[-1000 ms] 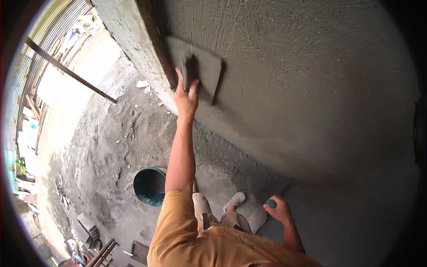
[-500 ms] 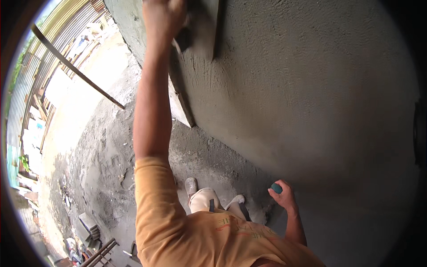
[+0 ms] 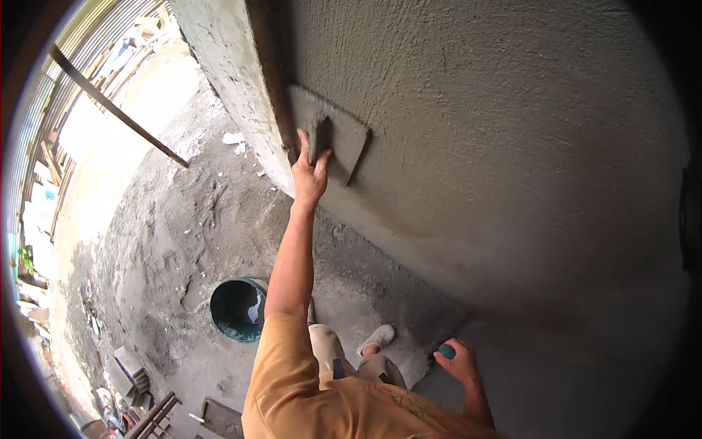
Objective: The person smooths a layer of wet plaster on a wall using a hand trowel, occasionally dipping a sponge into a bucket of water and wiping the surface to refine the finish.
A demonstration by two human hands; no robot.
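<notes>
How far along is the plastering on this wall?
Done: most of the wall in view carries a grey, rough-textured coat. In hand: the left hand presses a plastering float flat to the wall beside the corner edge; the right hand holds a small teal object low down. Left: the surface looks unsmoothed. A bucket stands on the ground.

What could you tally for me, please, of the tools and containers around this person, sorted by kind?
Plastering floats: 1, float gripped by the left hand against the wall
Buckets: 1, green bucket
Small blue objects: 1, in the right hand
Total: 3
</notes>
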